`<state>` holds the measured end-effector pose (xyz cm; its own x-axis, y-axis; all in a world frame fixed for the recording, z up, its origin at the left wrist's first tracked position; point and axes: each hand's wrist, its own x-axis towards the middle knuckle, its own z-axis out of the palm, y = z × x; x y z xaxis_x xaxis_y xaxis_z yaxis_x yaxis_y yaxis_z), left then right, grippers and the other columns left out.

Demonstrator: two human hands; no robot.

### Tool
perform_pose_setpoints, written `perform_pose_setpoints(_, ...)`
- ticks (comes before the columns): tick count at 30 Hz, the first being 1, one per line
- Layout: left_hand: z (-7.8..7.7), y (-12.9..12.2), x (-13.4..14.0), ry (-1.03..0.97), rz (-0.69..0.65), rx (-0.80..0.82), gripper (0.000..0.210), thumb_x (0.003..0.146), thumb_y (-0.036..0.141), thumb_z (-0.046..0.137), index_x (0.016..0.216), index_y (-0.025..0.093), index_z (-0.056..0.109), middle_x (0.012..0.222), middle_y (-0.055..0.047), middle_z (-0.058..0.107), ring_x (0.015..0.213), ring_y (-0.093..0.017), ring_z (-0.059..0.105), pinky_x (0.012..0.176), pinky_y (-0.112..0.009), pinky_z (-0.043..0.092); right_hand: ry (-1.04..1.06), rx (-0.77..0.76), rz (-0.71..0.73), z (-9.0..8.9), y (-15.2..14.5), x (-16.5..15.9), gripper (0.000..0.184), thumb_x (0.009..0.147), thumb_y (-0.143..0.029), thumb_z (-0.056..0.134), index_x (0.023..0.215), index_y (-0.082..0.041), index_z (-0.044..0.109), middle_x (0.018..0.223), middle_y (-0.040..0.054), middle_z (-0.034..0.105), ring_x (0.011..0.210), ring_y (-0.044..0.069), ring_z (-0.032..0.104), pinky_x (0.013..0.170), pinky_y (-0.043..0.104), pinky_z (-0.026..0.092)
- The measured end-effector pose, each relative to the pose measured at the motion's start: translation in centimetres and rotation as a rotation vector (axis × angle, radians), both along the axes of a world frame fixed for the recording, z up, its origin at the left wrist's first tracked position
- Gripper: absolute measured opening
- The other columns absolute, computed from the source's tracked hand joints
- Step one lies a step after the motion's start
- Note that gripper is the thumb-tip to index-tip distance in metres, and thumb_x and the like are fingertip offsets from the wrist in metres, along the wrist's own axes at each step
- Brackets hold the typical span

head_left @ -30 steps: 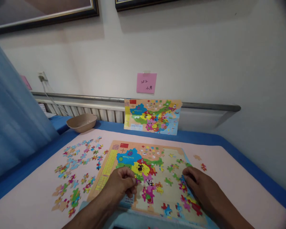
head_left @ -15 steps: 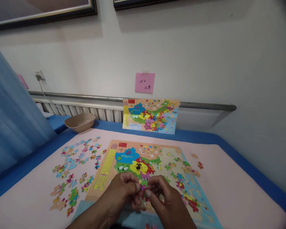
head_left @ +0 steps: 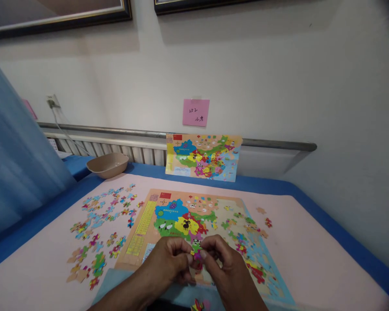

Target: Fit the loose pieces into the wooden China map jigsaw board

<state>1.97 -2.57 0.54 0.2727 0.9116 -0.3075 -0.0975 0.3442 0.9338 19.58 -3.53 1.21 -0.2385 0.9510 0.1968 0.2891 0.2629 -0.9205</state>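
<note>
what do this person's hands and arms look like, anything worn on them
The left hand and right hand are both ungloved, with no ring or watch visible. No sleeve shows on the left forearm or at the right wrist.

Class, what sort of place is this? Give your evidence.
Possibly a clinic or care-home room, though not certain: a metal rail runs along the wall above a radiator, and a blue curtain hangs at left.

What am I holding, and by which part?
A small puzzle piece, apparently pinched at one edge in the left hand; whether the right hand grips it too is unclear.
</note>
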Motion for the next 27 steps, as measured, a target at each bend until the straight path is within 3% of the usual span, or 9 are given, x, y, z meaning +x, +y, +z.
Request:
perform_pose_setpoints(4,0.2,0.0,-0.1,0.02,-0.017,0.02,0.038,0.057,0.045,0.074,0.076,0.013,0.064,0.072,-0.01,0.071,0.05,-0.017,0.065,0.046,-0.022,0.043,-0.022,-0.002,-0.023,0.2,0.0,0.1,0.019,0.094,-0.038,0.053,0.084,-0.024,0.06,0.074,-0.0014,0.063,0.069,0.018,0.059,0.066,0.027,0.045)
perform_pose_setpoints(13,-0.4,0.3,-0.3,0.042,-0.011,0.019,0.038,0.059,0.046,0.069,0.077,0.014,0.061,0.069,-0.009,0.069,0.049,-0.017,0.065,0.042,-0.02,0.04,-0.025,-0.012,0.002,0.1,0.1,0.2,0.018,0.095,-0.036,0.052,0.084,-0.024,0.06,0.076,-0.0015,0.064,0.071,0.018,0.059,0.068,0.027,0.045)
perform_pose_setpoints(23,-0.3,0.5,-0.4,0.012,0.021,0.036,0.032,0.06,0.044,0.069,0.067,0.014,0.061,0.062,-0.008,0.065,0.044,-0.015,0.06,0.041,-0.02,0.039,-0.087,0.022,0.045,-0.5,0.2,0.4,0.012,0.095,-0.028,0.055,0.1,-0.024,0.065,0.088,0.0001,0.07,0.078,0.019,0.063,0.073,0.029,0.047)
perform_pose_setpoints(27,-0.4,0.5,-0.4,-0.003,0.023,0.024,0.033,0.061,0.044,0.07,0.068,0.013,0.062,0.062,-0.008,0.065,0.044,-0.016,0.06,0.041,-0.021,0.039,-0.19,0.095,0.032,-1.3,0.3,0.6,0.021,0.091,-0.02,0.055,0.109,-0.024,0.064,0.099,0.0025,0.071,0.09,0.021,0.066,0.082,0.032,0.048)
